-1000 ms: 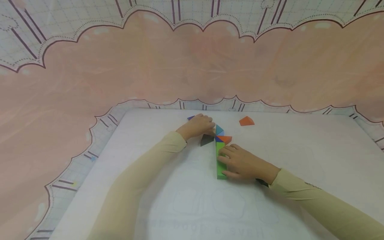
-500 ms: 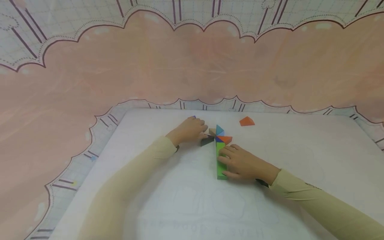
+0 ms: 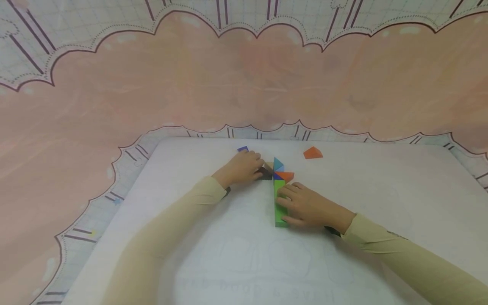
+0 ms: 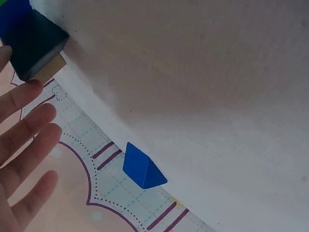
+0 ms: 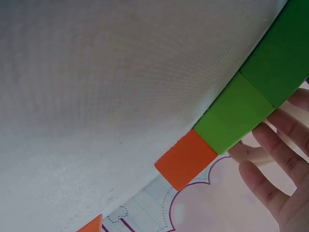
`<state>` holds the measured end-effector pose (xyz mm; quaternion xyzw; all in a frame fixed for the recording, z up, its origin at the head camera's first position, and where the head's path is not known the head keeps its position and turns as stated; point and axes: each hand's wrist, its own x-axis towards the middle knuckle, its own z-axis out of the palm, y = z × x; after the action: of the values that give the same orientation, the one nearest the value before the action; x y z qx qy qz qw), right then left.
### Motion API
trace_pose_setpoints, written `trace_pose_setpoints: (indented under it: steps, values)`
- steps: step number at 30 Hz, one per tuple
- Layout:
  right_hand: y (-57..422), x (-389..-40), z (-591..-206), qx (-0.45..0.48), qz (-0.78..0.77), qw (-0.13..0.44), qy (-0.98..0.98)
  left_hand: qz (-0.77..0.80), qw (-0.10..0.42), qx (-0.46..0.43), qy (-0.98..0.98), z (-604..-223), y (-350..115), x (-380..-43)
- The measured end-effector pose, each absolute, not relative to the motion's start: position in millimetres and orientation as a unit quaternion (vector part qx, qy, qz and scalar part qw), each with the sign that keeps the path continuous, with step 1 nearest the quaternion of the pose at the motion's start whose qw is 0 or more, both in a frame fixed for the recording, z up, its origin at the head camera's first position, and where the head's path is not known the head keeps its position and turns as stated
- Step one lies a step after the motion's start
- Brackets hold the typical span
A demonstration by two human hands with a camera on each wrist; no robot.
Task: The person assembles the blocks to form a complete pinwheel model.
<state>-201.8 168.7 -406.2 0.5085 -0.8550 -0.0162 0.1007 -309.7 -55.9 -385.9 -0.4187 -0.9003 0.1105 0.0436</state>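
My left hand (image 3: 242,167) is at the dark green block (image 4: 38,46), thumb and index finger pinching it while the other fingers stretch away. This block lies against the left side of a pinwheel-like cluster. Beside it sits a wood-coloured block (image 3: 269,166); a teal block (image 3: 278,162), a small blue block (image 3: 278,176) and an orange block (image 3: 288,175) meet around the same centre. Below them runs a stem of a light green block (image 5: 234,113) and a darker green block (image 5: 285,53). Across this stem my right hand (image 3: 309,206) rests, its extended fingers touching the top.
A loose blue triangular block (image 4: 144,166) lies just beyond the left hand. Farther back to the right is another orange block (image 3: 313,153). The white tabletop (image 3: 381,182) meets a pink patterned cloth (image 3: 236,84) along its far edge.
Over the second, the left hand shifts left and down from the wood-coloured block to the dark green block, which has turned closer against the cluster. The right hand stays put.
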Motion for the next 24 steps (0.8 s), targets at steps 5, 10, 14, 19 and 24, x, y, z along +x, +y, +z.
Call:
trace_pose_setpoints:
  steps: [5,10,14,19,24]
  values:
    - [168.9,-202.1,-405.6,0.511,-0.013,0.102,-0.854,0.099,0.047,-0.407,-0.907,-387.5,-55.2,-313.3]
    - [168.9,-202.2,-405.2,0.512,-0.016,0.103,-0.853,0.093,0.046,-0.390,-0.915,-388.9,-53.0,-314.8]
    - [168.7,-201.8,-405.0,0.511,-0.017,0.102,-0.853,0.092,0.048,-0.381,-0.919,-390.3,-51.3,-316.1]
    - [168.6,-201.1,-404.7,0.512,-0.015,0.105,-0.852,0.086,0.047,-0.377,-0.921,-392.0,-50.1,-318.2]
    - [167.9,-200.4,-403.8,0.506,-0.019,0.095,-0.857,0.081,0.038,-0.369,-0.925,-393.5,-49.4,-320.0]
